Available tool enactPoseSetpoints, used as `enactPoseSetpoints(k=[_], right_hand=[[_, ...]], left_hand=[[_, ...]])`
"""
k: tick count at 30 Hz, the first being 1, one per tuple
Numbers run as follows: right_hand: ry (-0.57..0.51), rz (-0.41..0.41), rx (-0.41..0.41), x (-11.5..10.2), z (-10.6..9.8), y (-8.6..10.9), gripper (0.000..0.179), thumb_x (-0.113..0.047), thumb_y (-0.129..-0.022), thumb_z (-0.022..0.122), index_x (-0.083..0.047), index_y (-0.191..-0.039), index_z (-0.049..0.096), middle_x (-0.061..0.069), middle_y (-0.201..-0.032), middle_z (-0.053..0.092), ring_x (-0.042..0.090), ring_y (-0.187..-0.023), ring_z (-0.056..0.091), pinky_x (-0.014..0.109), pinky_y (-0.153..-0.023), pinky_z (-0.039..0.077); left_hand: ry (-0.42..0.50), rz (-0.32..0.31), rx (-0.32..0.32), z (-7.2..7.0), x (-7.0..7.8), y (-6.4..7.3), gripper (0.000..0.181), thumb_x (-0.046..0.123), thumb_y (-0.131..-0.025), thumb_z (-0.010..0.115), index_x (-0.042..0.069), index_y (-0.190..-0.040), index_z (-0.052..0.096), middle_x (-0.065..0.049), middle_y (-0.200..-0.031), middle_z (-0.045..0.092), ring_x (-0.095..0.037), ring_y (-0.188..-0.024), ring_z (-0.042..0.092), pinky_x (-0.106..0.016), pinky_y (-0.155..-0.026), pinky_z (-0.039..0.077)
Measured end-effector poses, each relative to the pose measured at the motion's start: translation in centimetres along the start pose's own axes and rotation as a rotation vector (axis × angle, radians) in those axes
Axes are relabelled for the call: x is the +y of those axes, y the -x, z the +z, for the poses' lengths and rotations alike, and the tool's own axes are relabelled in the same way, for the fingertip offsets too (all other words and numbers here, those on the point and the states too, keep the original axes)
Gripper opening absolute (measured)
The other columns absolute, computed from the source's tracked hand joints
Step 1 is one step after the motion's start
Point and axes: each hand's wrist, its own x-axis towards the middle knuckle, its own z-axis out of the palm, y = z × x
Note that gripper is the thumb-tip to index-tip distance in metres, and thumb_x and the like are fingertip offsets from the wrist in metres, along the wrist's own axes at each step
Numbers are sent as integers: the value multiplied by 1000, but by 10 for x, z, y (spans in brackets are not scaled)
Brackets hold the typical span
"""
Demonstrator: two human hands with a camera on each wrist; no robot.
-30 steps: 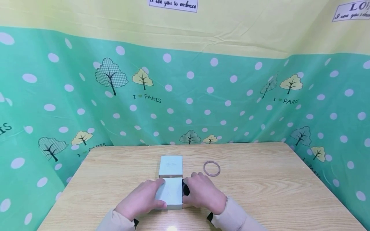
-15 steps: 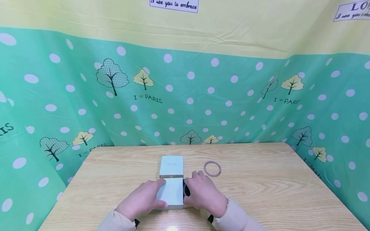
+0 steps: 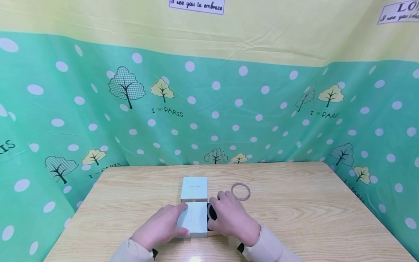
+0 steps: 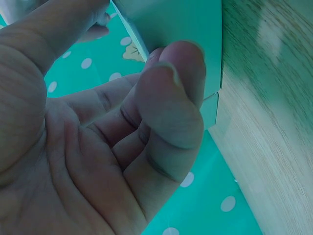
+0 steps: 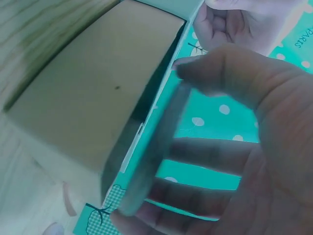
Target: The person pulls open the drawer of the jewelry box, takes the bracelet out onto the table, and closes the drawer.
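A pale blue-white box (image 3: pixel 194 217) lies near the front of the table. My left hand (image 3: pixel 160 226) holds it from the left, thumb at the near edge and fingers at the far edge. From its right side projects a drawer with a pale side wall (image 5: pixel 88 83) and dark inside. My right hand (image 3: pixel 234 220) is at this drawer and pinches a bangle (image 5: pixel 156 147) between thumb and fingers; the right wrist view has it edge-on, over the drawer's opening. In the head view the hand covers part of the bangle and drawer.
Directly behind the held box is a second pale box (image 3: pixel 194 188) with small print on top. Another pinkish bangle (image 3: pixel 240 191) lies flat on the wooden table (image 3: pixel 294 203), beyond my right hand. A green and yellow curtain (image 3: pixel 229 120) hangs around the table's back and sides.
My right hand has shifted slightly up and to the right, with more of the bangle in its fingers showing. The left hand and the boxes stay where they were.
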Motion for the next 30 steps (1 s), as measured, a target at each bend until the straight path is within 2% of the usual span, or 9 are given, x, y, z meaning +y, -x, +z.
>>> enactPoseSetpoints(k=[4, 18, 30], right_hand=[[-7, 2, 31, 1, 0, 1, 47, -34, -66, 70, -10, -107, 66, 2, -87, 51, 19, -78, 45, 26, -62, 43], [-6, 11, 93, 12, 5, 8, 47, -31, -66, 67, -9, -107, 66, 3, -87, 52, 18, -77, 45, 27, -60, 44], [1, 48, 78, 21, 4, 14, 46, -32, -68, 67, -8, -107, 66, 4, -88, 52, 19, -77, 45, 28, -59, 44]], left_hand=[[1, 1, 4, 0, 0, 0, 74, 38, -68, 84, 1, -126, 54, -9, -97, 65, -15, -76, 53, -38, -69, 49], [12, 16, 20, 1, -2, 1, 73, 36, -68, 84, 1, -124, 54, -6, -91, 63, -13, -71, 50, -34, -63, 47], [-3, 16, 25, 2, -1, 1, 73, 36, -68, 84, 0, -124, 55, -7, -91, 64, -13, -71, 52, -35, -65, 48]])
